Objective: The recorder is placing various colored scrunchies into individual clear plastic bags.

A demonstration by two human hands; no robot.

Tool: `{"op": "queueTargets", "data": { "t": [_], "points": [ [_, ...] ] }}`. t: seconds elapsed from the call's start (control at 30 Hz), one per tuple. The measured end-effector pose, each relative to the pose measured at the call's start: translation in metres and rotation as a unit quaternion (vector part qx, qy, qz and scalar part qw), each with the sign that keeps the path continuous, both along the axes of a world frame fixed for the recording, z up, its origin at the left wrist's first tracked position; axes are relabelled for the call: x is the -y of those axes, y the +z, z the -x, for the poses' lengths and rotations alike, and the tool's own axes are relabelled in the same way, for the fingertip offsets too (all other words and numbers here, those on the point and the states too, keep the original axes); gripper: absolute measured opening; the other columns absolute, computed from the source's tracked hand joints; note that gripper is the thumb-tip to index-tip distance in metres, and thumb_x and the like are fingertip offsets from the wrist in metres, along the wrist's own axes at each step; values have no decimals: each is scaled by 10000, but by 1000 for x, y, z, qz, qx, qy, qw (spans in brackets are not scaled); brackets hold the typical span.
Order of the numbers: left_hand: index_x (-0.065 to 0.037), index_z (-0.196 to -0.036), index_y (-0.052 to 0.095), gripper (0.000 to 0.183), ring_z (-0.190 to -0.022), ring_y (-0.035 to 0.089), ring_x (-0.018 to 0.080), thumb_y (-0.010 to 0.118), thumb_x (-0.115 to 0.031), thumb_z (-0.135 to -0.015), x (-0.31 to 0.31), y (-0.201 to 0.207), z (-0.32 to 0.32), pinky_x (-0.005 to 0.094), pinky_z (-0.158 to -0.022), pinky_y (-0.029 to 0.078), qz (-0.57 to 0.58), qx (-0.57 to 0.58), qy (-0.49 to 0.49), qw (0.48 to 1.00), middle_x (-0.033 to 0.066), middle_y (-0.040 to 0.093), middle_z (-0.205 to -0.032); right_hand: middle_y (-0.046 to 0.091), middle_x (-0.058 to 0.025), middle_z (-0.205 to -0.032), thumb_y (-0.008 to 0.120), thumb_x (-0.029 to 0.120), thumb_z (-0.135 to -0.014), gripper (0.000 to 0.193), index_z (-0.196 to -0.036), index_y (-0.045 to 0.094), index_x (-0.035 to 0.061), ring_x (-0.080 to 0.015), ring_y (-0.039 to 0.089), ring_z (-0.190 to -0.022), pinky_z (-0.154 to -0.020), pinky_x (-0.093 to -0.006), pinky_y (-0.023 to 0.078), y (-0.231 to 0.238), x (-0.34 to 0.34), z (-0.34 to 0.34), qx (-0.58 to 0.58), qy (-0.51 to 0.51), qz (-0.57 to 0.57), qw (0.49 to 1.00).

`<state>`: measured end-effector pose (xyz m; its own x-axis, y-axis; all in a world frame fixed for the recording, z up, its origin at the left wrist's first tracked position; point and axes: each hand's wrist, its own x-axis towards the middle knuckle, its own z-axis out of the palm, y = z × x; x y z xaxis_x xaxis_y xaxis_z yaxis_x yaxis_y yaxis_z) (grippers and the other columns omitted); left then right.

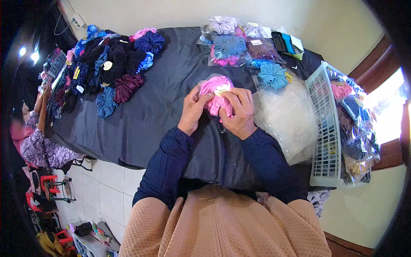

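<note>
A pink scrunchie [217,85] with a pale round tag is held between my two hands above the middle of the black-covered table. Clear plastic shows around it, apparently a small bag. My left hand [193,109] grips its left side between thumb and fingers. My right hand [239,112] pinches the right side near the tag, fingers bent. Just right of that hand lies a stack of clear plastic bags [287,120]. A light blue scrunchie [273,76] with a yellow tag rests at the top of the stack.
Loose scrunchies [113,64] in dark, blue and maroon tones are heaped at the far left. Bagged scrunchies [229,47] lie at the back. A white plastic basket [323,128] of packed items stands on the right. Another person [47,145] works at the table's left end.
</note>
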<state>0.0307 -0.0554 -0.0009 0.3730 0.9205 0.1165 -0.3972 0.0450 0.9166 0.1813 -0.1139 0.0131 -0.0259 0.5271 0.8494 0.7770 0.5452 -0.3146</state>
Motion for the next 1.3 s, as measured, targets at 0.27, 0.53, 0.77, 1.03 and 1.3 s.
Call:
{"op": "queueTargets", "data": {
  "t": [0.27, 0.53, 0.77, 1.03, 1.3],
  "points": [
    [-20, -1140, 574, 272, -909, 603, 104, 561, -119, -887, -3, -3, 4, 239, -822, 469, 75, 80, -4, 994, 31, 635, -1053, 553, -132, -1046, 686, 74, -630, 417, -1039, 621, 25, -330, 530, -948, -826, -405, 446, 15, 6, 5, 14, 36, 19, 999],
    [-50, -1132, 576, 312, -1027, 579, 187, 599, -241, -887, -10, 3, 11, 361, -919, 439, 211, 209, -78, 952, 55, 632, -1070, 583, -140, -1032, 615, -32, -662, 404, -1064, 614, 17, -336, 553, -941, -824, -402, 456, -2, -3, 2, -13, 40, 15, 999],
    [-66, -1152, 575, 366, -1061, 561, 184, 645, -291, -872, -6, -2, 10, 345, -931, 431, 213, 168, -55, 961, 54, 600, -1154, 595, -130, -971, 597, -106, -647, 372, -996, 614, 19, -320, 573, -881, -765, -380, 470, -5, -5, -1, -28, 24, 4, 999],
    [-67, -1221, 523, 381, -1072, 566, 175, 608, -255, -902, 3, 12, 9, 345, -946, 437, 189, 219, -101, 952, 54, 592, -1182, 573, -126, -910, 606, -56, -636, 261, -879, 584, 36, -330, 564, -844, -730, -400, 469, -6, -5, 1, -48, 33, -39, 998],
    [-40, -1182, 547, 329, -1035, 601, 202, 596, -208, -903, -1, 8, 10, 357, -924, 471, 208, 188, -107, 954, 81, 618, -1137, 549, -123, -984, 640, 6, -631, 333, -957, 592, 50, -325, 543, -910, -800, -410, 449, -4, -5, 0, -13, 58, 13, 998]
  ]
}}
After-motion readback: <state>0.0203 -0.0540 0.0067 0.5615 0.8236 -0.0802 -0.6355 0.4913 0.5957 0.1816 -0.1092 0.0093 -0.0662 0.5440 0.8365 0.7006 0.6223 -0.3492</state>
